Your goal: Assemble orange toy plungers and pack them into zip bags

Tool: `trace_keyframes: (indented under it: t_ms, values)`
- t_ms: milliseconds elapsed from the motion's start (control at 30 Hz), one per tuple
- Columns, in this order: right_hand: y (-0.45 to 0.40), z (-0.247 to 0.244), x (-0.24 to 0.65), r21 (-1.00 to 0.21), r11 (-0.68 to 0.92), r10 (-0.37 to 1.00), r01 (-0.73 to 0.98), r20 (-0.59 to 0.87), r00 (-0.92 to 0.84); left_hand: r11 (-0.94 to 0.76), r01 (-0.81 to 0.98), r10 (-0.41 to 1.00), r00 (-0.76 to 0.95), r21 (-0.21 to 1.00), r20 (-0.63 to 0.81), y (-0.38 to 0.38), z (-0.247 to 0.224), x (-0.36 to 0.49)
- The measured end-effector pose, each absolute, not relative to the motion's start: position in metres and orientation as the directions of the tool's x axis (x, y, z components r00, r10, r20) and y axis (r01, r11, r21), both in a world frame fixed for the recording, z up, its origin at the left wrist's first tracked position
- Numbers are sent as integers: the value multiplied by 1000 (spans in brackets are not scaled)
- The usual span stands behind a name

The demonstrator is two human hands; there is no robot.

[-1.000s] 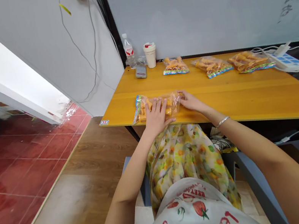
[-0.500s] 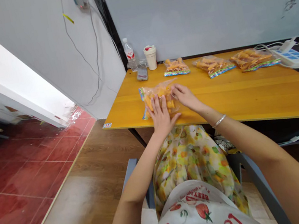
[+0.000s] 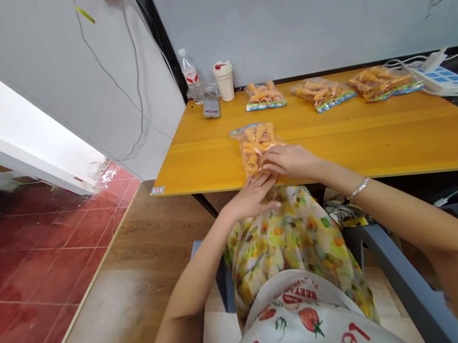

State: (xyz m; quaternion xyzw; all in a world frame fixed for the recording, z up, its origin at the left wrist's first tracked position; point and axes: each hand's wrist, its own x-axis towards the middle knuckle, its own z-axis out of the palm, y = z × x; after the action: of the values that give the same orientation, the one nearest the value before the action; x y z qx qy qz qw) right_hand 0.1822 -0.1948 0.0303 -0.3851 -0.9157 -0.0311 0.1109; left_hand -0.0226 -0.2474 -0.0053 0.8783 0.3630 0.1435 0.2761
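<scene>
A clear plastic bag of orange tube-shaped pieces (image 3: 255,146) lies near the front edge of the wooden table (image 3: 195,159), its blue-patterned end pointing away from me. My left hand (image 3: 255,195) touches the bag's near end at the table edge, fingers stretched out. Over the bag's lower right part rests my right hand (image 3: 292,161), with its fingers spread on the plastic. The two hands meet at the fingertips, and part of the bag's near end is hidden beneath them.
Along the back of the table are a water bottle (image 3: 191,77), a lidded cup (image 3: 224,82), a small grey box (image 3: 211,108), three similar bags (image 3: 265,95) and a white power strip (image 3: 445,79) with cables. Grey chair arms flank my lap.
The bag has turned, so its patterned end moved from the left side to the far side. My left hand has come down to the table edge; my right hand now lies over the bag.
</scene>
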Motion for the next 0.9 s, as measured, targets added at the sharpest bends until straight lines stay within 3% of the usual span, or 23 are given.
trace_keyframes:
  t_ms: [100, 200, 267, 333, 567, 767, 900]
  values:
    - [-208, 20, 215, -153, 724, 683, 673, 302, -666, -511, 423, 644, 765, 749, 7, -256, 16, -60]
    - [-217, 14, 245, -187, 732, 668, 655, 386, -636, -370, 376, 831, 543, 850, 122, -248, 24, -79]
    - [-220, 10, 257, -136, 738, 649, 661, 408, -642, -439, 417, 875, 400, 796, 273, -239, 19, -80]
    - [-221, 5, 261, -56, 748, 622, 661, 404, -671, -536, 497, 841, 390, 683, 376, -229, 6, -74]
    - [-213, -7, 239, 102, 719, 604, 688, 399, -690, -596, 667, 792, 395, 448, 465, -196, -31, -37]
    - [-213, -10, 236, 95, 794, 529, 601, 381, -759, -495, 757, 834, 279, 426, 476, -188, -35, -35]
    - [-218, -13, 237, 170, 791, 494, 588, 390, -777, -502, 750, 832, 282, 431, 477, -192, -35, -36]
